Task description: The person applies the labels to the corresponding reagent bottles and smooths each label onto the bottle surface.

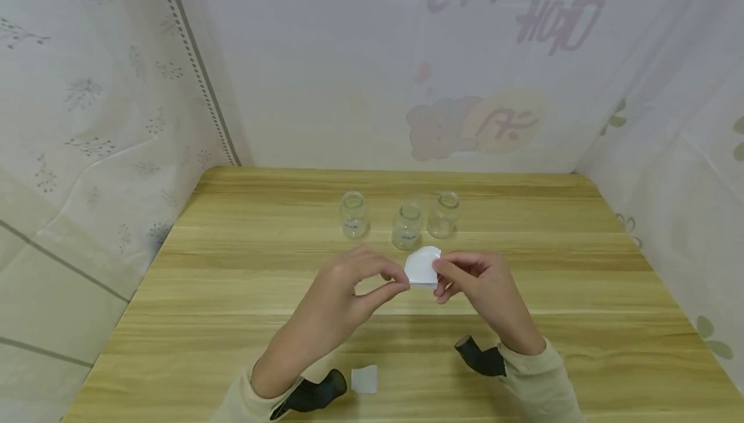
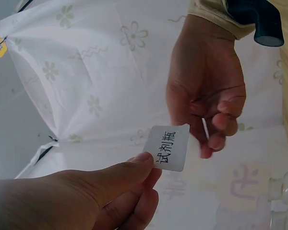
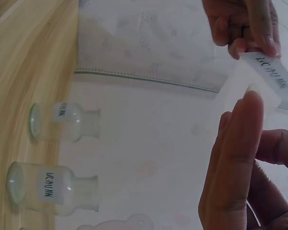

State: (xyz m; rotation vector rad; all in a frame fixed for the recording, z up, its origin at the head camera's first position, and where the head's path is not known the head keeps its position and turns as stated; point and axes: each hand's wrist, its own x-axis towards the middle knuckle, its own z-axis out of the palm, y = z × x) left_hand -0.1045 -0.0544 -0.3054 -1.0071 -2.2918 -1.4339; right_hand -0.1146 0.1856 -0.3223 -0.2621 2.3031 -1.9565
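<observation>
Between thumb and finger, my left hand (image 1: pixel 343 290) pinches a small white label (image 2: pixel 173 148) by one edge. Handwritten dark characters show on it in the left wrist view. My right hand (image 1: pixel 485 284) holds a thin, curved white paper piece (image 1: pixel 423 265), shiny like label backing, with the thumb on its right edge. In the head view the paper and label overlap; whether they still stick together I cannot tell. Just beyond the hands stand glass bottles: a left one (image 1: pixel 353 215) and a middle one (image 1: pixel 407 226), both with labels, and a right one (image 1: pixel 444 216) showing none.
A small white paper square (image 1: pixel 364 379) lies on the wooden table (image 1: pixel 244 319) near the front. Black curved pieces at the left wrist (image 1: pixel 316 392) and right wrist (image 1: pixel 479 356) stick out from the sleeves. Patterned cloth (image 1: pixel 325 74) hangs behind the table and at both sides.
</observation>
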